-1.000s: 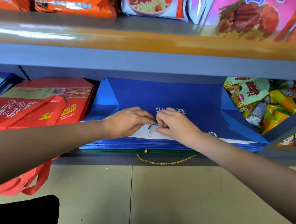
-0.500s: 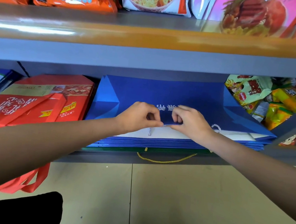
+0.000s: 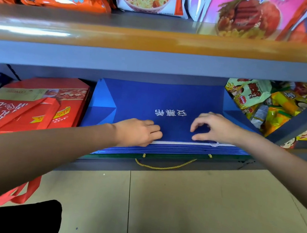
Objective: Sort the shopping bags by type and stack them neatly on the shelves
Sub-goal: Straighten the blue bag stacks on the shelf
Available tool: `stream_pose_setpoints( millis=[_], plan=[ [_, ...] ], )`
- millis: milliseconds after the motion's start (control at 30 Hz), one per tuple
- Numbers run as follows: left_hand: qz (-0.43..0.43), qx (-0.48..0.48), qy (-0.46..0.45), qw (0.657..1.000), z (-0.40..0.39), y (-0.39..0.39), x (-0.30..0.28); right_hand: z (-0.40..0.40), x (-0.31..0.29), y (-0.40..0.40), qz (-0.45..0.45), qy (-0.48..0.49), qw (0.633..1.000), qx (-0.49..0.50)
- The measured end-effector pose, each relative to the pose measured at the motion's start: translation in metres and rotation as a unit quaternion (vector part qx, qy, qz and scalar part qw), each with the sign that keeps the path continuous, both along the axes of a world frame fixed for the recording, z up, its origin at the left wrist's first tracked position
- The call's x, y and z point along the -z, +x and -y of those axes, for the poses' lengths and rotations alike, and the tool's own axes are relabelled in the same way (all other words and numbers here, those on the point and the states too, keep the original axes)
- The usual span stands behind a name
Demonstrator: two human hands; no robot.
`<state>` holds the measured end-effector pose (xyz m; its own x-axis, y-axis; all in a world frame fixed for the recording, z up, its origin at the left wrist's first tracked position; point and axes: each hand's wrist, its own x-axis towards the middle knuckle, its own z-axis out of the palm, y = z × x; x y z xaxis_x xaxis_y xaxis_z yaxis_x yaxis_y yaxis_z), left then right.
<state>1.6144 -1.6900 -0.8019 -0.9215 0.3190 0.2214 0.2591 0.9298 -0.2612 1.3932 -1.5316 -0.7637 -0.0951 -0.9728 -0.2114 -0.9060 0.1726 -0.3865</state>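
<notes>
Nearest you, a yellow cord handle (image 3: 163, 166) is hanging off the lower shelf (image 3: 103, 165) edge below the stack of blue bags (image 3: 173, 152). Your left hand (image 3: 137, 131) is lying flat, fingers straight, pressing the top blue bag (image 3: 162, 102) at its near edge. Your right hand (image 3: 213, 127) is hovering over it, fingers loosely arched, gripping nothing. Red bags (image 3: 31, 104) are lying just left; snack packets (image 3: 267, 104) are sitting farther right.

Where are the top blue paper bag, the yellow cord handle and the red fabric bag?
top blue paper bag (image 3: 160, 99), head view, its flat printed face.
yellow cord handle (image 3: 163, 167), head view, bottom of its hanging loop.
red fabric bag (image 3: 33, 104), head view, its printed front.
</notes>
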Motion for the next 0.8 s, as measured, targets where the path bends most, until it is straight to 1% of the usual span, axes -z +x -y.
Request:
stream_pose_setpoints(
  millis=[100,133,200,233,267,300,367,400,433,467,533,567,600,667,800],
  plan=[
    [0.033,0.01,0.006,0.999,0.005,0.0,-0.001,-0.021,0.001,-0.02,0.045,0.038,0.997,0.046],
    [0.057,0.0,0.006,0.998,0.004,0.0,0.0,-0.027,0.004,-0.024,0.05,0.049,0.996,0.049],
    [0.126,-0.044,0.047,0.99,0.002,-0.001,0.0,-0.033,0.013,-0.028,0.042,0.049,0.997,0.049],
    [0.18,-0.084,0.076,0.977,0.002,-0.003,0.003,-0.034,0.016,-0.03,0.036,0.038,0.997,0.049],
    [0.245,-0.131,0.116,0.954,0.002,-0.003,0.004,-0.035,0.018,-0.031,0.032,0.029,0.998,0.049],
    [0.274,-0.163,0.176,0.931,0.002,-0.003,0.004,-0.035,0.02,-0.032,0.022,0.024,0.999,0.044],
    [0.275,-0.205,0.285,0.895,0.002,-0.001,0.009,-0.035,0.025,-0.032,-0.033,0.03,0.999,0.016],
    [0.266,-0.222,0.31,0.886,0.0,0.0,0.011,-0.035,0.027,-0.03,-0.067,0.035,0.997,0.001],
    [0.253,-0.241,0.312,0.884,-0.005,0.002,0.012,-0.036,0.029,-0.028,-0.099,0.041,0.994,-0.01],
    [0.238,-0.266,0.285,0.89,-0.01,0.004,0.014,-0.036,0.031,-0.025,-0.13,0.048,0.99,-0.02],
    [0.218,-0.324,0.16,0.907,-0.019,0.007,0.016,-0.036,0.033,-0.02,-0.218,0.058,0.973,-0.045],
    [0.216,-0.343,0.105,0.908,-0.021,0.008,0.018,-0.035,0.036,-0.018,-0.262,0.061,0.962,-0.054],
    [0.219,-0.353,0.068,0.907,-0.022,0.01,0.02,-0.033,0.039,-0.016,-0.289,0.065,0.953,-0.057],
    [0.231,-0.362,0.045,0.902,-0.022,0.012,0.024,-0.028,0.045,-0.011,-0.3,0.08,0.949,-0.057],
    [0.229,-0.353,0.017,0.907,-0.022,0.013,0.029,-0.023,0.055,-0.005,-0.301,0.097,0.948,-0.037]
  ],
)
